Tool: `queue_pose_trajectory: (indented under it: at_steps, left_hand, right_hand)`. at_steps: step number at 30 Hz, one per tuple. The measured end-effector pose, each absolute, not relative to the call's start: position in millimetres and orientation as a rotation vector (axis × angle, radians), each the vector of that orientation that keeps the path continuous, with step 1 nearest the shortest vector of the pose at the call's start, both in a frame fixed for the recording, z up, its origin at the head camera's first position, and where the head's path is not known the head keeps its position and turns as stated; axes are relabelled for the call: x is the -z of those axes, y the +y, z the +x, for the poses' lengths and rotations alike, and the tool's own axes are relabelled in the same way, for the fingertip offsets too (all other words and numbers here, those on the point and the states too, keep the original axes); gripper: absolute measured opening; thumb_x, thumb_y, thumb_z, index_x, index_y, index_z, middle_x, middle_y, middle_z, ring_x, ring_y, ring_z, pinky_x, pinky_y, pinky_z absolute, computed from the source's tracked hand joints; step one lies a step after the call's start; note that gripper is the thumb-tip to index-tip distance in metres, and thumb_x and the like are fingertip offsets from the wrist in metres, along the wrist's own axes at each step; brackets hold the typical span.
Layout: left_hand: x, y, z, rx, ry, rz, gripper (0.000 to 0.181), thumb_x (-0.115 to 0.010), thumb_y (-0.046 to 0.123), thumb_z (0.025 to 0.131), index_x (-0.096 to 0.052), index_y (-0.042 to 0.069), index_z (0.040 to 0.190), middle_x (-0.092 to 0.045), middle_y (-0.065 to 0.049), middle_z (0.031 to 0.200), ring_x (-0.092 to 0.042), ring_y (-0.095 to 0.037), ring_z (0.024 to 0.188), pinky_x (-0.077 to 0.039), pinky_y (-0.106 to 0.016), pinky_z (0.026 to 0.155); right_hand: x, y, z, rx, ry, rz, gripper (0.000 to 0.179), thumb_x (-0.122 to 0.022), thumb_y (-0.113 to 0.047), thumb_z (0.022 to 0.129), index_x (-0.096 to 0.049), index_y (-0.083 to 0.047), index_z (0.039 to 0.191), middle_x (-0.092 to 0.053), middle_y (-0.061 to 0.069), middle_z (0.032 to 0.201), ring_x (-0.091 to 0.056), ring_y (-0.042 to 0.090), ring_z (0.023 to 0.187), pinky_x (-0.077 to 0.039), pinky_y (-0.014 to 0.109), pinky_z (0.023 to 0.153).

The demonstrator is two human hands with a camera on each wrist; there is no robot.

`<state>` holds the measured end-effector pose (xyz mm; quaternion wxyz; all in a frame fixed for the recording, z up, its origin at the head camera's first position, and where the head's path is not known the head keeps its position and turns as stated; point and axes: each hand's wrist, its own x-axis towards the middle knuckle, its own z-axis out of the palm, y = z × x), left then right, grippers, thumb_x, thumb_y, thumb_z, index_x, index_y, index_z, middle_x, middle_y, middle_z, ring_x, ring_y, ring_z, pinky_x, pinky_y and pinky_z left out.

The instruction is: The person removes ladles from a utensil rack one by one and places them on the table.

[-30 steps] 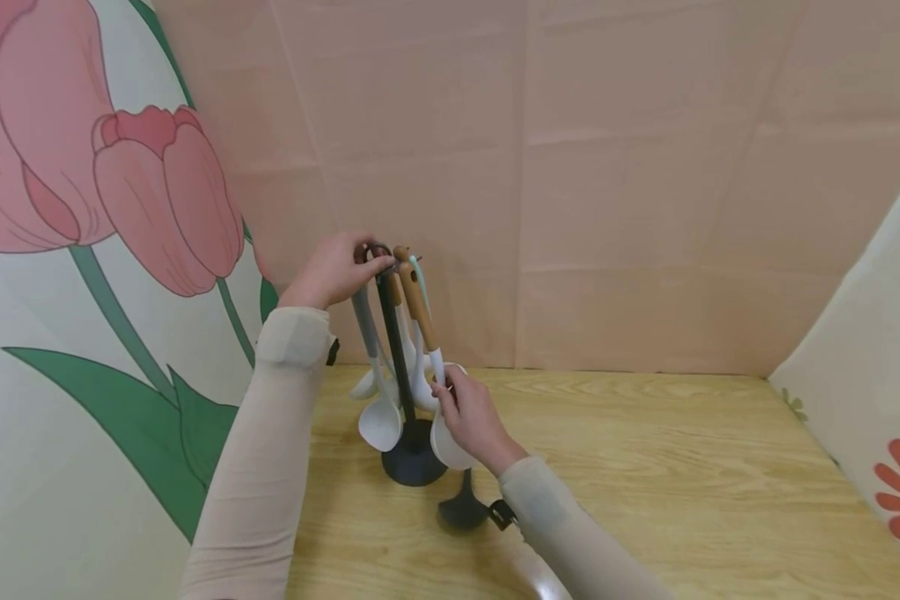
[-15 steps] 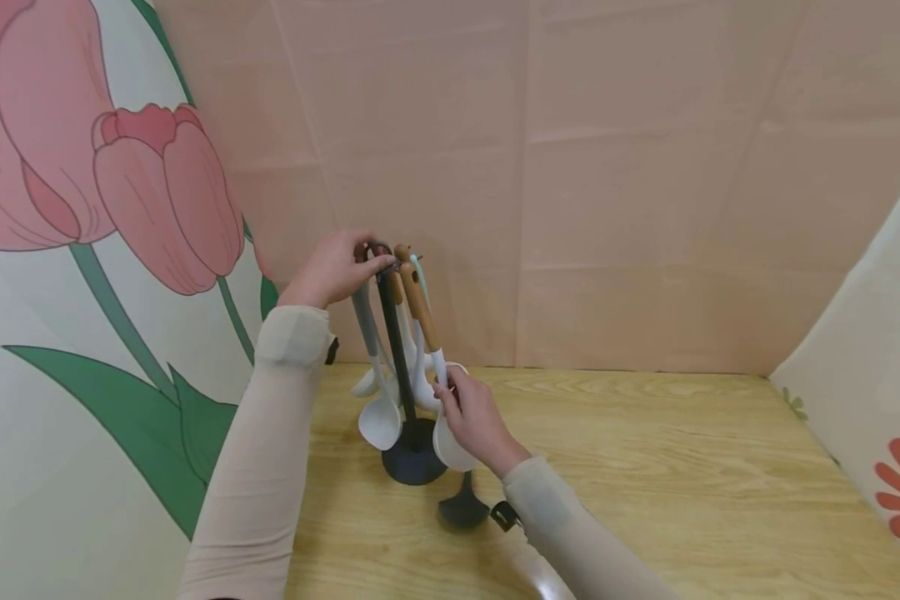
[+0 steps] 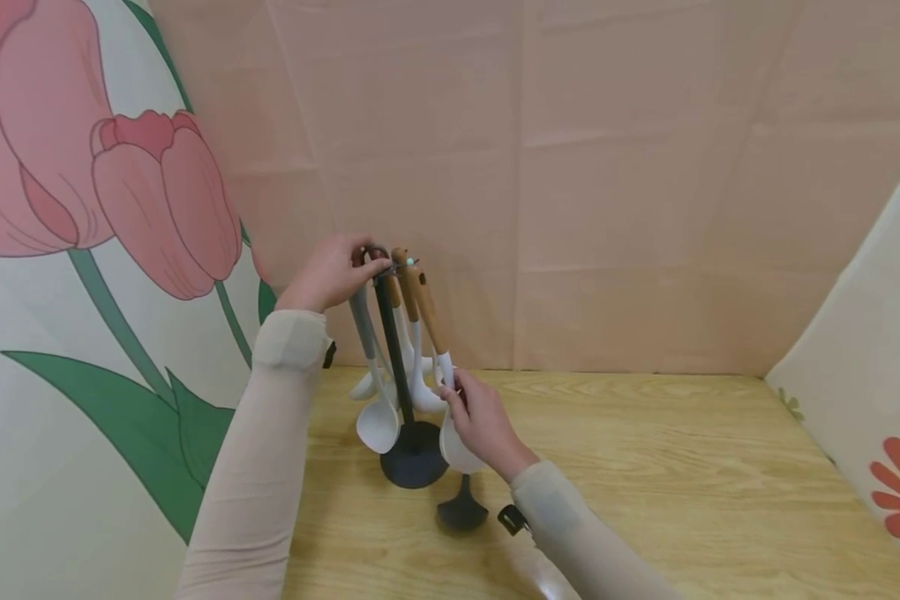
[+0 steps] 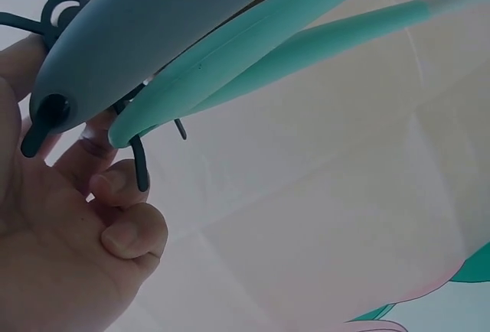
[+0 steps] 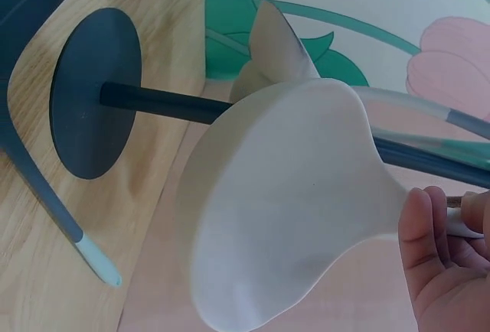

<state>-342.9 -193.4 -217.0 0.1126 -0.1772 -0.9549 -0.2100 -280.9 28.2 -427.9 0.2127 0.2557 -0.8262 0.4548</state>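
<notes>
Backdrop (image 3: 645,167): a creased, pinkish-brown sheet is seen at the rear, flanked on the left by a white panel (image 3: 37,475) painted with large tulips.
Table (image 3: 667,475): a surface of pale wood grain is bordered by the backdrop along its far edge.
Black stand (image 3: 412,467): its round base is set on the table, and its slim pole is topped by hooks (image 4: 141,165), around which several utensils are hung.
Wooden-handled utensil (image 3: 429,321): it is found on the right side of the stand, its handle end raised beside the hooks and its broad white head held low, near the base (whether a hook is passed through the handle's hole cannot be told).
Grey-handled ladle (image 3: 362,321): it is hung on the left side of the stand, a hook being passed through its handle; teal handles (image 4: 230,64) are shown just beside it in the left wrist view.
Dark ladle (image 3: 462,506): it is laid on the table near the base, its handle tipped in pale mint.
Left hand (image 3: 333,271): the top of the stand is gripped, fingers curled about it at the hooks.
Right hand (image 3: 487,421): the white neck of the wooden-handled utensil is pinched between thumb and bent fingers.
</notes>
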Motion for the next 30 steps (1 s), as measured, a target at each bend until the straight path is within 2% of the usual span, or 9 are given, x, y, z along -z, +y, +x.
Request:
queue_pose_trajectory:
  at_steps: [11,20,26,30]
  left_hand:
    - [217.3,-191.5,-339.4,0.604,-2.82,-0.496,0.025,-0.056,0.035,0.103,-0.062,0.013,0.113,-0.06,-0.009,0.094,-0.051,-0.025,0.081,-0.042,-0.038,0.07]
    - [220.8,-192.9,-343.2,0.596,-2.775,-0.533,0.025,-0.056,0.035,0.103,-0.062,0.012,0.112,-0.059,-0.009,0.089,-0.051,-0.025,0.078,-0.041,-0.037,0.069]
    - [221.3,-194.6,-342.6,0.632,-2.755,-0.547,0.024,-0.058,0.033,0.102,-0.059,0.01,0.11,-0.057,-0.01,0.086,-0.05,-0.025,0.077,-0.041,-0.037,0.068]
    - [221.4,-195.6,-341.5,0.647,-2.765,-0.538,0.024,-0.057,0.035,0.102,-0.056,0.011,0.108,-0.055,-0.01,0.085,-0.048,-0.025,0.075,-0.039,-0.037,0.068]
  right_hand:
    - [434.6,39.5,-280.0,-1.253,-2.327,0.675,0.006,-0.061,-0.011,0.1,-0.061,-0.005,0.101,-0.059,0.0,0.077,-0.052,0.01,0.064,-0.046,0.025,0.058]
    - [444.3,51.7,-281.2,-1.301,-2.366,0.627,0.006,-0.06,-0.009,0.1,-0.062,-0.004,0.103,-0.065,0.011,0.084,-0.054,0.01,0.066,-0.048,0.025,0.057]
    - [453.0,61.7,-283.1,-1.247,-2.381,0.558,0.005,-0.062,-0.009,0.099,-0.062,-0.005,0.102,-0.062,0.002,0.079,-0.053,0.009,0.064,-0.047,0.024,0.056]
    - [459.6,68.1,-286.1,-1.238,-2.41,0.513,0.007,-0.061,-0.008,0.099,-0.062,-0.003,0.104,-0.064,0.004,0.08,-0.054,0.009,0.064,-0.047,0.024,0.056]
